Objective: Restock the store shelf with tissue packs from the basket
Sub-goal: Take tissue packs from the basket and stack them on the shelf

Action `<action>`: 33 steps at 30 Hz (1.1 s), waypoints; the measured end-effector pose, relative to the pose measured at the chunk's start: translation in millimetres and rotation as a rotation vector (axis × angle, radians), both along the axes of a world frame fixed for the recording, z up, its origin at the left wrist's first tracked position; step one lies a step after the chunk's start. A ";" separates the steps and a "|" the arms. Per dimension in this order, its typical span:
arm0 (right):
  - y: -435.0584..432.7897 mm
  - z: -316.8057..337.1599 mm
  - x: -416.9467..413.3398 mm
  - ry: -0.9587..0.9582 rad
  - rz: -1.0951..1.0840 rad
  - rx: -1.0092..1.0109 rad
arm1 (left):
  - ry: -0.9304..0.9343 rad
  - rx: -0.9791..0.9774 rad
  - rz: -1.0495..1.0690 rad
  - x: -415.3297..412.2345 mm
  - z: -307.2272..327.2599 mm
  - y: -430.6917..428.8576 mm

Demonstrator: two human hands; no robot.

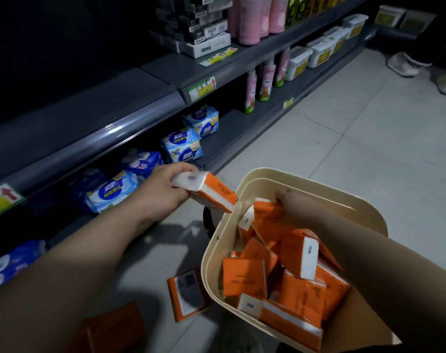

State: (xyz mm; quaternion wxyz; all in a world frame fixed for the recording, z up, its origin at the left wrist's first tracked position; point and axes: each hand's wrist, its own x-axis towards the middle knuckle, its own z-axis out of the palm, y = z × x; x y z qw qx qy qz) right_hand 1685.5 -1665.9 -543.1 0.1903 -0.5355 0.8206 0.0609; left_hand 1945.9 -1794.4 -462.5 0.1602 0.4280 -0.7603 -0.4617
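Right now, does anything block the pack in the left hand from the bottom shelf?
Nothing visible lies between them. The left hand holds the orange pack just off the bottom shelf, but blue packs fill the stretch directly behind it; bare shelf shows farther right.

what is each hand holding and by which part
Left hand grips an orange tissue pack by its white end. Right hand, inside the basket, grips another orange pack at its top edge.

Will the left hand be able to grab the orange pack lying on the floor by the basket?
Probably not yet: the left hand grips a tissue pack, though nothing covers the floor pack.
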 end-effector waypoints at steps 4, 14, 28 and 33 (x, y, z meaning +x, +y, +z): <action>1.7 51.2 7.7 -0.051 -0.091 -0.125 | -0.001 0.027 0.024 24.1 16.8 -3.2; -35.1 175.5 108.1 -0.148 -0.050 -0.485 | 0.165 -0.008 0.211 111.1 96.2 7.8; -96.7 223.5 283.7 -0.231 0.130 -0.596 | 0.028 -0.348 0.509 281.7 150.3 -5.4; -112.9 225.6 314.0 -0.279 0.127 -0.646 | 0.045 -0.306 0.693 327.9 158.8 -9.8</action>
